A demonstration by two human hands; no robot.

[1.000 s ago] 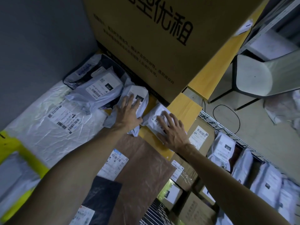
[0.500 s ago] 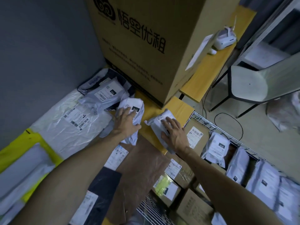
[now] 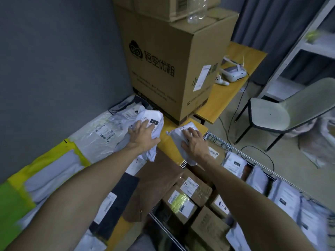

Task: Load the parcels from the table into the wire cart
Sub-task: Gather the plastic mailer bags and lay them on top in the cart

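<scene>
My left hand (image 3: 143, 135) grips a crumpled white mailer with a black "010" label (image 3: 155, 115) on the yellow table (image 3: 165, 136). My right hand (image 3: 194, 143) lies over a smaller grey-white parcel (image 3: 176, 135), fingers curled on it. That parcel's near end hangs past the table edge, above the wire cart (image 3: 218, 143). The cart stands on the right below the table and holds several cardboard boxes (image 3: 183, 201) and white mailers (image 3: 233, 163).
A big printed cardboard box (image 3: 163, 69) stands on the table right behind both hands. Left of them lie a clear plastic bag (image 3: 101, 134), a brown mailer (image 3: 157, 180), a black mailer (image 3: 121, 194) and a yellow parcel (image 3: 54, 160). A chair (image 3: 272, 115) stands beyond the cart.
Both hands went from lying flat on the parcels to closing on them. The right parcel has slid toward the table edge over the cart. The view has tilted up.
</scene>
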